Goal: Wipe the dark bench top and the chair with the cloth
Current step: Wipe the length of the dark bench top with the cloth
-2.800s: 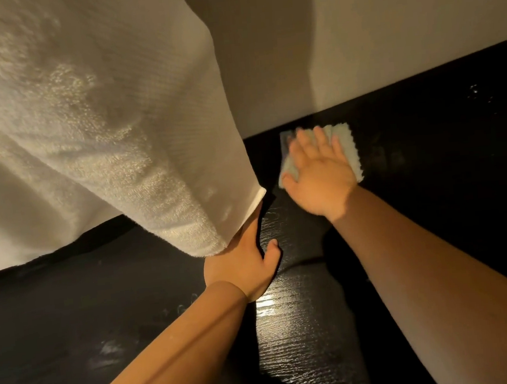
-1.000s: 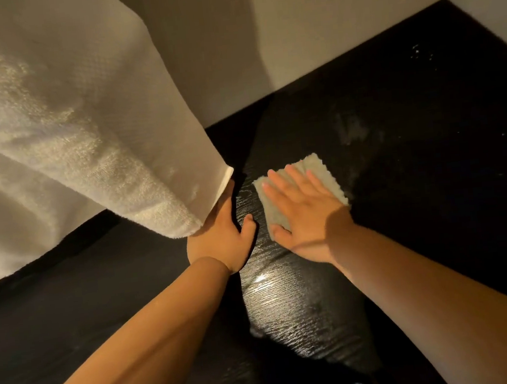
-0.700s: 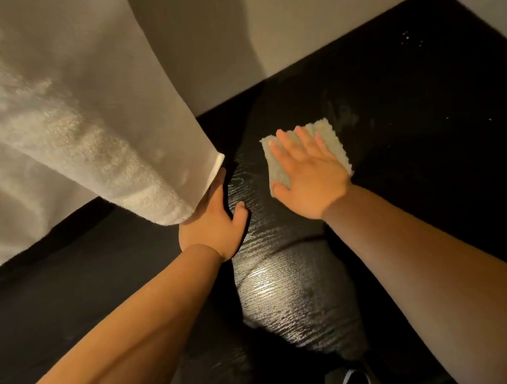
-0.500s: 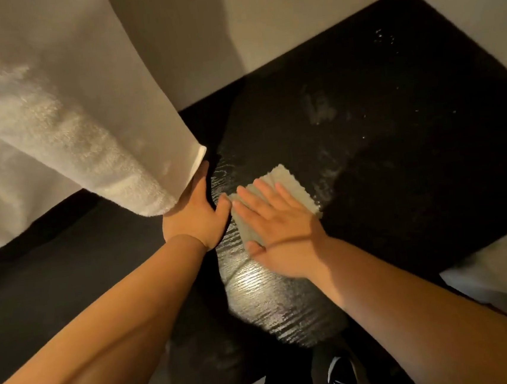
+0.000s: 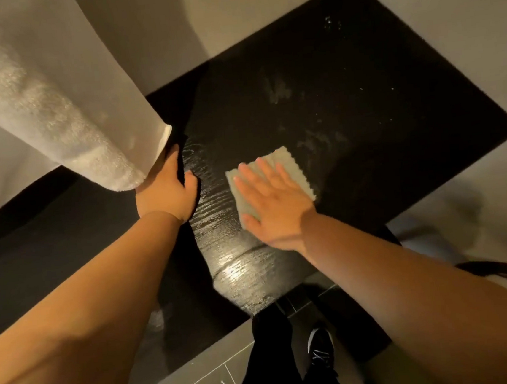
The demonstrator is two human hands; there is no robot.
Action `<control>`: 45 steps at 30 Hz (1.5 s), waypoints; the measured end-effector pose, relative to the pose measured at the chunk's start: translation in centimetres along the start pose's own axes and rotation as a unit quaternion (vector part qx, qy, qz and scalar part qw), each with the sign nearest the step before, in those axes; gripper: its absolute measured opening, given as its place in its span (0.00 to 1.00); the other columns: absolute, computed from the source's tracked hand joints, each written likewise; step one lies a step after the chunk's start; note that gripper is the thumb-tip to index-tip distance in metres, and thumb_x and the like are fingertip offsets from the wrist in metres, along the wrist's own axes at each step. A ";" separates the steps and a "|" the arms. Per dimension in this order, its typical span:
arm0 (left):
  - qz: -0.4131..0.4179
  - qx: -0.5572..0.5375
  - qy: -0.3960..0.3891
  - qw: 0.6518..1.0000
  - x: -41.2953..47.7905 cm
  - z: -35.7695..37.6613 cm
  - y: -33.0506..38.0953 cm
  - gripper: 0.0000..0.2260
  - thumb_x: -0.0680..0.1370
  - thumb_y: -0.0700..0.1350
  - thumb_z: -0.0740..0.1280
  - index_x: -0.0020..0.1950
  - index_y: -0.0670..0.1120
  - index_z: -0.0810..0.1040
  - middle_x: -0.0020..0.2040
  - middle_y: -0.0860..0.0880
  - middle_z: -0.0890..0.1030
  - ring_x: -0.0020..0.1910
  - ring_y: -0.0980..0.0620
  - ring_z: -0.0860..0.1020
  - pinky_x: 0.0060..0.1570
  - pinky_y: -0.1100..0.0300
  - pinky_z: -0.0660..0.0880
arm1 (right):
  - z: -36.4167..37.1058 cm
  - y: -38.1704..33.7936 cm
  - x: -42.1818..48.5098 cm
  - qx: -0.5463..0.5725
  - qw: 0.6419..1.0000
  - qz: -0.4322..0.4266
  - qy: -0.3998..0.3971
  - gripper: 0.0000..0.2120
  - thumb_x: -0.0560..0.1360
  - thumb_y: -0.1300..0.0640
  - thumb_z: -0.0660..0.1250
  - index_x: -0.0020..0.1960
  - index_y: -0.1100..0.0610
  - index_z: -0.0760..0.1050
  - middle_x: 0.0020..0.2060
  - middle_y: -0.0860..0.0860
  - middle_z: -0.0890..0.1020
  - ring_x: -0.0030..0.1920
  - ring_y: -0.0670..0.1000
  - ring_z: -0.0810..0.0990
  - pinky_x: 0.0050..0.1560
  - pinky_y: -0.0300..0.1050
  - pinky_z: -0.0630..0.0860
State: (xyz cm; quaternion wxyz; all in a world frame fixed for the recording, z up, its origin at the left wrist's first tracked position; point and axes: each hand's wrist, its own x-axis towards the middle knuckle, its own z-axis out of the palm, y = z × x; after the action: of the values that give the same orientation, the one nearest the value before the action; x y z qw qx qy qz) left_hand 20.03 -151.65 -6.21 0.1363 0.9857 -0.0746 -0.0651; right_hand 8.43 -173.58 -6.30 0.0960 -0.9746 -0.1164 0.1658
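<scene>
My right grip (image 5: 273, 202) lies flat, fingers straight and slightly spread, pressing the pale cloth (image 5: 289, 163) onto the dark tabletop (image 5: 361, 104) near its front edge. My left grip (image 5: 165, 194) rests on the tabletop left of the cloth and apart from it, thumb out. Its fingers are hidden under the hanging white towel (image 5: 51, 103), so I cannot tell whether they are spread or curled.

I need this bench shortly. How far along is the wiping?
The near strip shines as if wiped. The right hand presses the cloth flat on the bench top; the left hand reaches under the hanging towel. Smudges and specks farther back are unwiped; no chair is in view.
</scene>
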 end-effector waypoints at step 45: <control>0.062 0.063 -0.003 0.996 -8.8 4.3 6.9 0.31 0.82 0.61 0.58 0.84 0.53 0.60 0.86 0.46 0.55 0.85 0.42 0.49 0.83 0.41 0.48 | 0.6 9.2 -8.1 -0.023 0.983 0.179 0.040 0.40 0.79 0.35 0.43 0.86 0.52 0.46 0.85 0.52 0.46 0.84 0.61 0.43 0.82 0.63 0.42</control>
State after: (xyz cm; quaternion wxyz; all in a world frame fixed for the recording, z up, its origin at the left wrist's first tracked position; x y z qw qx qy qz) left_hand 9.91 -157.87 -7.42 0.0771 0.9856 -0.1401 -0.0543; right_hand 2.56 -184.33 -6.47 0.0468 -0.9874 0.0601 0.1386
